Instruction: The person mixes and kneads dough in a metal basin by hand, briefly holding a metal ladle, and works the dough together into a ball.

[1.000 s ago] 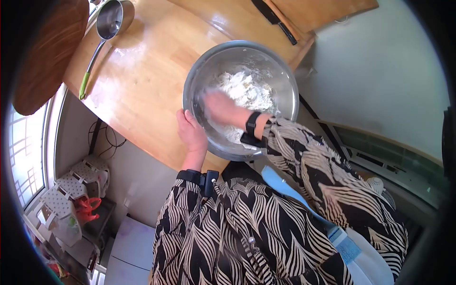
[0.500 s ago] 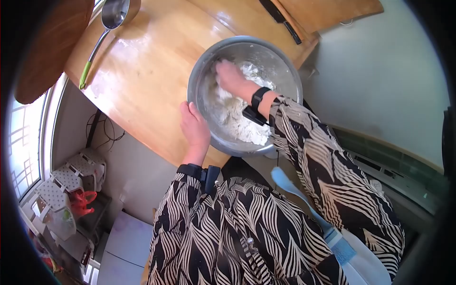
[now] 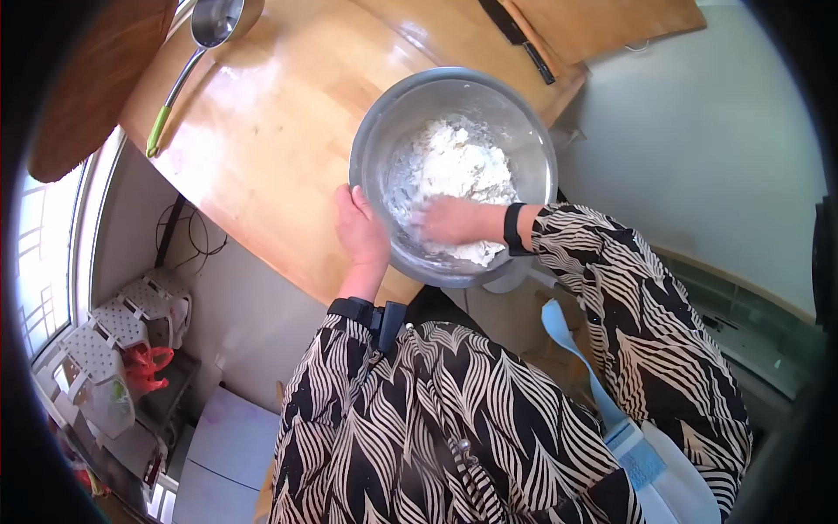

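Observation:
A large metal bowl sits at the edge of the wooden table, with white, partly clumped flour inside. My left hand grips the bowl's near-left rim, thumb on top and fingers against the outer side. Down in the bowl, my right hand touches the flour at its lower left. Motion smears the fingers of that hand, and the flour partly hides them.
On the wooden table, a metal ladle with a green handle end lies at the far left. A dark knife rests at the back right, beside a wooden board. Perforated stools stand below left.
My right hand has swept from the far left of the bowl down toward its near side, uncovering the upper flour. My left hand still holds the rim.

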`<state>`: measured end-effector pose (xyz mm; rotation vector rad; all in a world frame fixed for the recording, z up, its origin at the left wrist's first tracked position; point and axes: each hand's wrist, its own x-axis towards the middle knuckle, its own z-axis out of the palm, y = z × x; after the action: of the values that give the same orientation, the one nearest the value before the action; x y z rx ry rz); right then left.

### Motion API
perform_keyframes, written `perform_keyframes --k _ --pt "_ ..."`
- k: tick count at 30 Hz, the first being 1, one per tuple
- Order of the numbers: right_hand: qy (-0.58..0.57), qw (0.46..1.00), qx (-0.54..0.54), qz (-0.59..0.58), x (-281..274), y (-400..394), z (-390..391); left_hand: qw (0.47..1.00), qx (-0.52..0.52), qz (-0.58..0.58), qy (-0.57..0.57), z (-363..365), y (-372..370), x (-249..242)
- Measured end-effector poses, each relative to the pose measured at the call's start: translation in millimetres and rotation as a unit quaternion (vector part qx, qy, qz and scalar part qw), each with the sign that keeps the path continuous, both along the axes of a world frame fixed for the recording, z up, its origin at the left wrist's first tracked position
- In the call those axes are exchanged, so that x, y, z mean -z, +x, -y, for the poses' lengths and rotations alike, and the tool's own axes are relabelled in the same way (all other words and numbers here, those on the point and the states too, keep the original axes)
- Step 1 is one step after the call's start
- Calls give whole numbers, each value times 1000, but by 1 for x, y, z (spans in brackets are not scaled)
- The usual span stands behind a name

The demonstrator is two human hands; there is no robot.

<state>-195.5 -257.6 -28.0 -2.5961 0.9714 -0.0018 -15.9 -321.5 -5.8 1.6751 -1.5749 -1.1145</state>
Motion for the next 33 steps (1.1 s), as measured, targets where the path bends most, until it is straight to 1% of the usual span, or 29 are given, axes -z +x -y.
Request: perform_keyframes --k 1,3,5,8,9,12,14,15,16,18,19,22,24,27,30,31,33 --pt "-89 995 -15 32 5 -1 11 1000 0 0 -3 0 0 1" --pt "-109 990 58 -65 7 5 37 1000 3 -2 -9 1 -1 -1" --pt "-89 960 241 -114 23 1 72 1000 7 5 -5 2 -1 -6" --pt "-65 926 371 -2 6 -11 95 1000 8 13 12 1 1 -7" --pt "-37 946 323 -16 7 -10 90 1000 7 11 16 2 0 -8" --pt "-28 954 294 41 8 25 45 1000 -12 -3 6 1 -2 -3" --pt "14 966 237 101 15 31 6 999 -15 29 -6 -2 2 3" --pt "82 980 181 22 3 29 0 999 -16 39 -17 0 -1 5" --pt "148 979 124 -60 -10 23 -4 999 -12 30 -14 2 -3 5" --pt "96 991 92 -27 -20 7 -22 1000 -1 15 -7 0 -1 4" --pt "73 996 48 -22 -24 -1 -23 1000 1 6 -11 -2 0 4" --pt "-51 991 53 -116 -22 -25 11 1000 0 -5 -15 1 0 4" --pt "0 970 141 -199 -58 -30 48 1000 5 2 -1 1 0 0" --pt "94 927 316 -180 -47 -49 69 1000 2 -6 -16 0 -1 -6" --pt "77 908 403 -87 -46 -70 56 999 -5 -37 0 0 1 -5" --pt "95 897 415 -119 -37 -86 52 999 -12 -47 0 0 0 -3" --pt "181 836 514 -62 -29 -120 28 997 -24 -67 -3 0 -2 -1"
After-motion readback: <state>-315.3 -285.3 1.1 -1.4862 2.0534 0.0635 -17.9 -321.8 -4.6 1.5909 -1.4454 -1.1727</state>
